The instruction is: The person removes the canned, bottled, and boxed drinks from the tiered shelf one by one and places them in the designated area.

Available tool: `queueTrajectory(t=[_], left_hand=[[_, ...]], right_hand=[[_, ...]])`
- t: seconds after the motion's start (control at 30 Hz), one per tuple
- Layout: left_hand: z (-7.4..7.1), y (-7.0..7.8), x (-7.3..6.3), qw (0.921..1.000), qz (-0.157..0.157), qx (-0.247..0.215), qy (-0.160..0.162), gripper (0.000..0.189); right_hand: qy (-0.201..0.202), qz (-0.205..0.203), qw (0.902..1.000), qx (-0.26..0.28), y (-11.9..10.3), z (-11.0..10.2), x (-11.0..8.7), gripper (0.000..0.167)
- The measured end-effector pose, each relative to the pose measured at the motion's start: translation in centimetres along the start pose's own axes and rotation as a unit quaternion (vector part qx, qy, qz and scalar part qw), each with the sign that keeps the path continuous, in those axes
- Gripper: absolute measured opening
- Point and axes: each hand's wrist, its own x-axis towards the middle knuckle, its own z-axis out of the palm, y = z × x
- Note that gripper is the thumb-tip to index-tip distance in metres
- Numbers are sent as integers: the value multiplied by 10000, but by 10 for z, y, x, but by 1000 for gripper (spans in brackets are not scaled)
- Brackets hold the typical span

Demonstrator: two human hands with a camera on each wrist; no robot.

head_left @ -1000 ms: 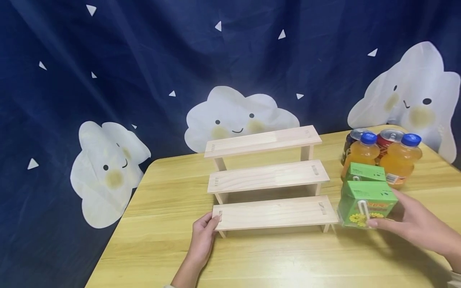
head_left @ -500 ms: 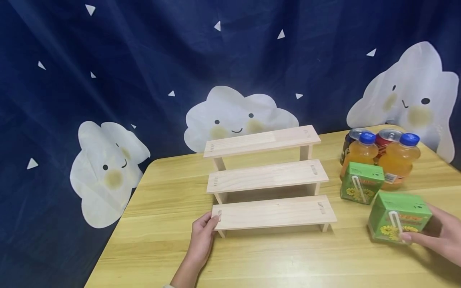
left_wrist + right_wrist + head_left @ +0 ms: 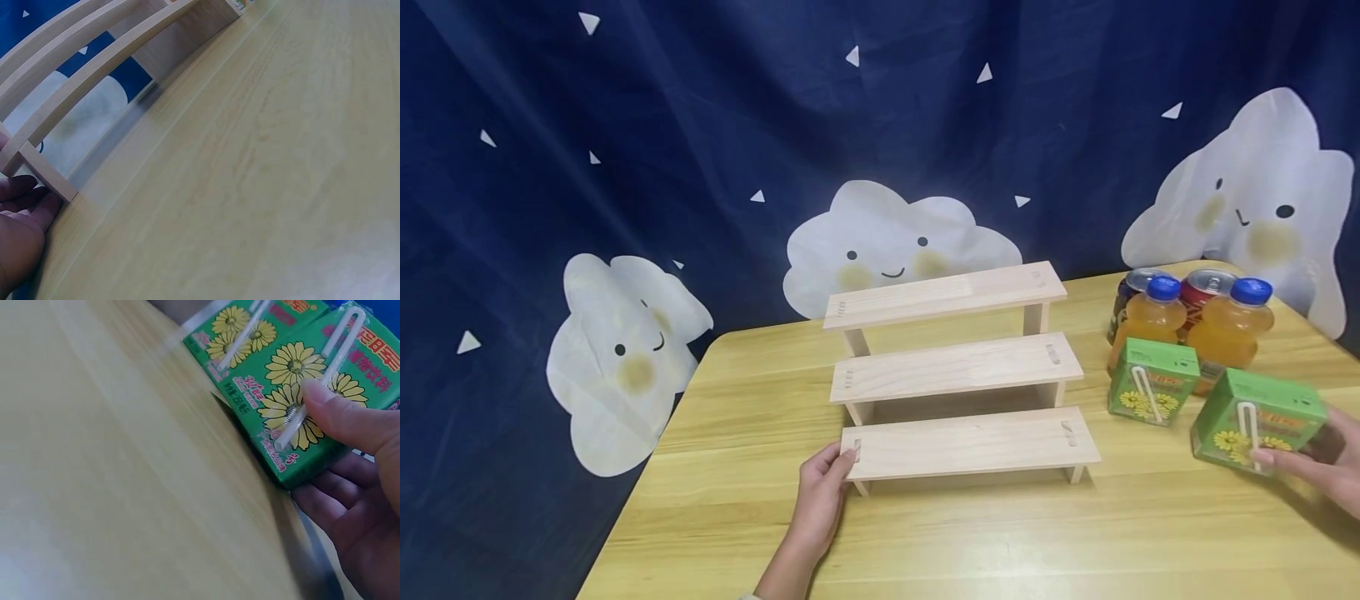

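Observation:
A three-step wooden display shelf (image 3: 958,442) stands in the middle of the table. My left hand (image 3: 822,492) grips the left end of its lowest step, thumb on top; the left wrist view shows fingers (image 3: 25,200) beside the support leg. At the right, my right hand (image 3: 1322,471) holds a green drink carton (image 3: 1270,396), thumb on the front across its white straw, fingers around the side and back. Yellow flowers cover the carton's front in the right wrist view. A second green drink carton (image 3: 1153,375) stands on the table just left of the held one.
Behind the cartons are two orange drink bottles (image 3: 1228,333) with blue caps. A dark can (image 3: 1122,304) and a red can (image 3: 1198,292) stand behind the bottles. The wooden table (image 3: 752,400) meets a dark blue curtain (image 3: 715,100) printed with clouds at its back.
My right hand has moved the held carton rightward, away from the shelf and the second carton, then slightly farther back. My left hand has stayed at the shelf's lowest step.

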Motion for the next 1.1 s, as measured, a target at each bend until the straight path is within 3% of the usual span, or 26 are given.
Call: queueTrajectory(t=[0.1,0.3,0.6,0.77,1.1], left_hand=[[0,0,0,10000,-2,-55,20,42],[0,-1,1,9999,41,-98,-28,43],[-1,-1,0,10000,80,50,-30,42],[-1,-2,0,9998,97,195,-47,42],[-2,-2,0,9997,120,195,-46,42]], right_hand=[[145,-79,9995,251,3,0,4,76],[362,-4,9965,-749,3,1,11,80],[497,530,9904,-1177,3,2,18,77],[622,650,9898,-1109,5,4,20,77],[701,509,9922,-895,6,8,22,77]])
